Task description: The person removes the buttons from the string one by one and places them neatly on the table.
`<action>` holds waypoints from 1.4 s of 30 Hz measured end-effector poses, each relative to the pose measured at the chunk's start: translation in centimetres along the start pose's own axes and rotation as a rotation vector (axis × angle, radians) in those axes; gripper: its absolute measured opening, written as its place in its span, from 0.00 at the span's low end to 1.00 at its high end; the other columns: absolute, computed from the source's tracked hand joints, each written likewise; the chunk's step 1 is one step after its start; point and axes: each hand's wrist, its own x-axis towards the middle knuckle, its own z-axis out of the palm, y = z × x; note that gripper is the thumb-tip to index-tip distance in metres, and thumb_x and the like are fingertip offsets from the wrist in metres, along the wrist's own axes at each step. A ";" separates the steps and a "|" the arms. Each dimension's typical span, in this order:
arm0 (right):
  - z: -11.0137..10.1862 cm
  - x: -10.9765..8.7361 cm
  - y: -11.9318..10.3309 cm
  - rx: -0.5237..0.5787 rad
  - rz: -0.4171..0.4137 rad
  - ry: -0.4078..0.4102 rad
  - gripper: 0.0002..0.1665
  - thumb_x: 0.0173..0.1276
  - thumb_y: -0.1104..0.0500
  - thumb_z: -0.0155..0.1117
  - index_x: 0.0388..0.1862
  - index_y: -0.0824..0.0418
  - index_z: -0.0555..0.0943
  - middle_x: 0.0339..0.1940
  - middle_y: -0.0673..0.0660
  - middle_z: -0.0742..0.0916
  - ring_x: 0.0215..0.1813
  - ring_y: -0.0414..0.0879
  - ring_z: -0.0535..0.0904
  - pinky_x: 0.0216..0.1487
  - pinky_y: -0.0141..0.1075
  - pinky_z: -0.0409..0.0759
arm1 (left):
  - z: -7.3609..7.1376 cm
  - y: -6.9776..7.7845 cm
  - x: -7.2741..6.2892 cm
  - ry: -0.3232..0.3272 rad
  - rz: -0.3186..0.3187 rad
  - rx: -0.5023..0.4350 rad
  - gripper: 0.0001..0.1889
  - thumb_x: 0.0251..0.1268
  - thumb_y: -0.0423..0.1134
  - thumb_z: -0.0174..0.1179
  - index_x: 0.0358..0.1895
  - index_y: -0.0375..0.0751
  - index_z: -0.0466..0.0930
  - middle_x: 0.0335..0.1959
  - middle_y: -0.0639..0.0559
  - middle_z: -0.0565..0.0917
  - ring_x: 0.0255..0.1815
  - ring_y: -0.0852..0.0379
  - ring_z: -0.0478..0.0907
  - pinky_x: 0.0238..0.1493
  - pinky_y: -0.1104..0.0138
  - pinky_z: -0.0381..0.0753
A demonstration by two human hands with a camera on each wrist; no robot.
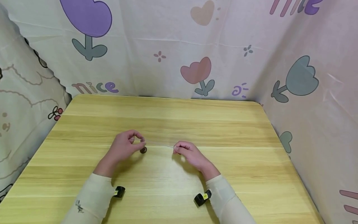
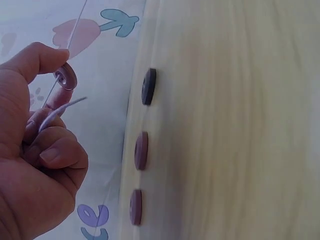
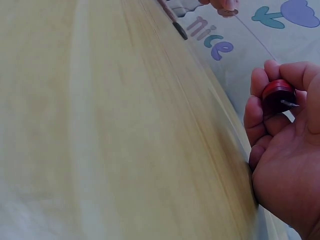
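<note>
A brown button (image 2: 71, 76) is pinched between the thumb and index finger of my left hand (image 1: 126, 145). Thin pale thread (image 2: 76, 26) runs through the button, and a loose tail of it sticks out from the curled fingers. The thread stretches across to my right hand (image 1: 191, 153), which grips its other end. Against those right fingers, in the right wrist view, sits a small round red and dark piece (image 3: 278, 95) with a silvery bit at its side; its kind is unclear. Below the left fingertips a dark brown button (image 1: 143, 150) shows in the head view.
In the left wrist view a black button (image 2: 149, 86) and two brown buttons, one a reddish brown button (image 2: 141, 151), lie in a row on the wooden table (image 1: 167, 121). Patterned cloth (image 1: 156, 71) hangs behind the table and along both sides.
</note>
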 end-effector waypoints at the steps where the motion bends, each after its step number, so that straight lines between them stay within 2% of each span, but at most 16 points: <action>1: 0.0 0.0 0.0 0.001 -0.001 0.000 0.12 0.78 0.65 0.50 0.39 0.68 0.80 0.41 0.59 0.83 0.48 0.49 0.77 0.57 0.43 0.72 | -0.1 -0.1 0.0 0.006 0.002 0.010 0.11 0.60 0.44 0.71 0.41 0.47 0.82 0.20 0.54 0.61 0.20 0.56 0.59 0.22 0.65 0.62; 6: 0.0 0.1 0.0 0.002 -0.011 -0.005 0.12 0.77 0.63 0.51 0.39 0.66 0.81 0.40 0.57 0.83 0.49 0.50 0.78 0.57 0.44 0.72 | -0.8 -0.8 -0.3 0.016 -0.018 0.010 0.13 0.61 0.46 0.71 0.42 0.45 0.81 0.20 0.54 0.61 0.19 0.56 0.61 0.21 0.66 0.63; 10: 0.0 0.0 0.0 -0.007 -0.016 -0.004 0.12 0.77 0.62 0.51 0.39 0.66 0.81 0.40 0.57 0.83 0.50 0.50 0.77 0.57 0.44 0.72 | -1.3 -1.2 -0.6 0.015 -0.042 -0.019 0.15 0.63 0.48 0.70 0.44 0.42 0.80 0.20 0.53 0.59 0.23 0.55 0.79 0.19 0.67 0.62; 11: 0.0 0.0 0.0 -0.010 -0.014 -0.002 0.12 0.77 0.62 0.51 0.39 0.67 0.81 0.40 0.57 0.83 0.50 0.50 0.77 0.57 0.44 0.72 | -1.4 -1.2 -0.7 0.019 -0.046 -0.019 0.16 0.63 0.48 0.70 0.44 0.42 0.80 0.20 0.53 0.59 0.23 0.55 0.79 0.19 0.67 0.62; 13: 0.0 0.0 0.1 -0.012 -0.011 0.002 0.12 0.77 0.63 0.51 0.39 0.67 0.81 0.40 0.56 0.83 0.50 0.50 0.77 0.57 0.43 0.71 | -1.7 -1.4 -0.7 0.030 -0.052 -0.015 0.16 0.63 0.49 0.69 0.45 0.41 0.80 0.21 0.53 0.59 0.23 0.56 0.78 0.19 0.67 0.61; 17: 0.0 0.0 0.1 -0.009 0.001 0.006 0.12 0.77 0.64 0.51 0.39 0.68 0.81 0.41 0.57 0.83 0.49 0.49 0.77 0.57 0.44 0.71 | -2.1 -1.8 -0.7 0.060 -0.059 0.009 0.16 0.63 0.50 0.69 0.44 0.42 0.80 0.21 0.53 0.60 0.20 0.57 0.59 0.20 0.67 0.60; 25: 0.1 -0.1 0.1 -0.011 0.021 0.013 0.13 0.78 0.64 0.50 0.41 0.70 0.81 0.42 0.60 0.83 0.50 0.50 0.77 0.57 0.44 0.71 | -2.7 -2.1 -0.9 0.097 -0.065 0.028 0.17 0.64 0.50 0.68 0.45 0.42 0.80 0.22 0.53 0.61 0.20 0.57 0.59 0.20 0.66 0.62; 33: 0.2 -0.2 -0.1 -0.012 0.024 0.017 0.13 0.78 0.61 0.52 0.39 0.66 0.81 0.41 0.57 0.84 0.50 0.50 0.77 0.58 0.45 0.70 | -3.4 -2.6 -1.1 0.125 -0.096 -0.014 0.17 0.64 0.49 0.68 0.46 0.40 0.80 0.21 0.53 0.60 0.18 0.58 0.63 0.17 0.67 0.63; 42: 0.4 -0.2 -0.2 -0.004 0.017 0.017 0.12 0.77 0.61 0.52 0.38 0.66 0.81 0.40 0.56 0.84 0.49 0.50 0.77 0.57 0.45 0.70 | -3.9 -3.3 -1.1 0.184 -0.075 0.038 0.17 0.65 0.48 0.67 0.47 0.39 0.80 0.20 0.53 0.61 0.17 0.58 0.58 0.18 0.66 0.62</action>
